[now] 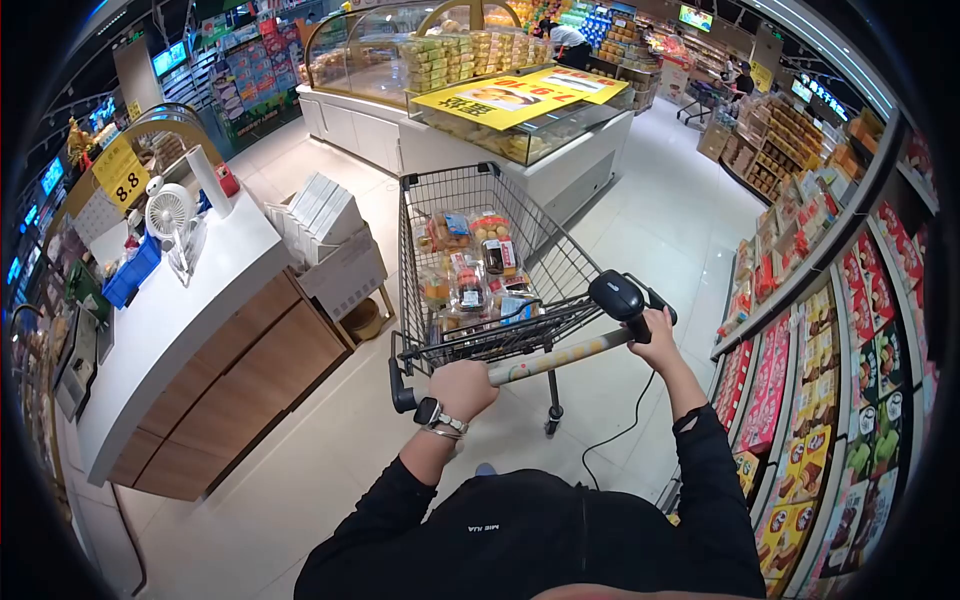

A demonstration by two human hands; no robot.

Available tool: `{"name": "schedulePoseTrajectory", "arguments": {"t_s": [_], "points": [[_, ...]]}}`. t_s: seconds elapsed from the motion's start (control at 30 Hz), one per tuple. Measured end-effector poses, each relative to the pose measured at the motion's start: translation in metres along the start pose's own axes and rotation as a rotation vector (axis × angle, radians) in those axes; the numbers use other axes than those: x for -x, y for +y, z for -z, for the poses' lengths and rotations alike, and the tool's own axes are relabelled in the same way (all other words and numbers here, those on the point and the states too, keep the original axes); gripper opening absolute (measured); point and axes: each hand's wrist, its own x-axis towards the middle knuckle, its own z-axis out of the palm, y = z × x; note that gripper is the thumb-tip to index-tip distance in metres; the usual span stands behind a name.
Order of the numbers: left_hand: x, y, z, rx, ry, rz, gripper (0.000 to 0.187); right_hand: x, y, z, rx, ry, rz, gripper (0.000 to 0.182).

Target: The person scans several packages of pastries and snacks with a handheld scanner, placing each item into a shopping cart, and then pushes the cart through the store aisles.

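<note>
My left hand (463, 390) is closed around the handlebar (560, 361) of a black wire shopping cart (560, 240); a watch and bangle are on that wrist. At the bar's right end, my right hand (656, 338) is closed on a black barcode scanner (615, 294), against the bar. A thin black cable (622, 443) hangs down below this hand. Inside the cart lie several clear plastic food packs (468, 285), some with red or blue labels. The fingers of both hands are partly hidden.
A curved white counter (190, 310) with a small fan (170, 212) stands left, beside a box of white cartons (325, 215). Ahead is a glass display case (540, 140) under a yellow sign (505, 98). Stocked shelves (800, 430) line the right. A person (570, 42) stands far ahead.
</note>
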Motion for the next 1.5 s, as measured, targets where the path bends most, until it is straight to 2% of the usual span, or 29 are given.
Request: {"name": "schedulePoseTrajectory", "arguments": {"t_s": [0.23,0.43,0.6,0.77,1.03,1.27,1.5], "points": [[-0.071,0.009,0.001,0.044,-0.021,0.029,0.023,-0.083,0.028,0.000,-0.058,-0.033,-0.015,0.040],[-0.139,0.018,0.010,0.068,0.043,0.074,0.021,-0.165,0.056,0.002,-0.090,-0.064,0.051,0.040],[-0.189,0.019,0.008,0.048,0.075,0.163,0.022,-0.226,0.080,-0.016,-0.117,-0.038,0.141,0.042],[-0.250,0.037,0.025,-0.016,0.094,0.277,0.024,-0.295,0.105,-0.021,-0.140,0.010,0.256,0.036],[-0.317,0.054,0.045,-0.048,0.003,0.426,0.026,-0.382,0.133,-0.029,-0.146,-0.056,0.318,0.039],[-0.412,0.026,0.053,-0.042,0.003,0.458,0.026,-0.496,0.153,-0.068,-0.188,-0.063,0.371,0.044],[-0.478,-0.037,0.070,-0.055,0.054,0.507,0.027,-0.594,0.130,-0.117,-0.152,-0.104,0.398,0.046]]}}
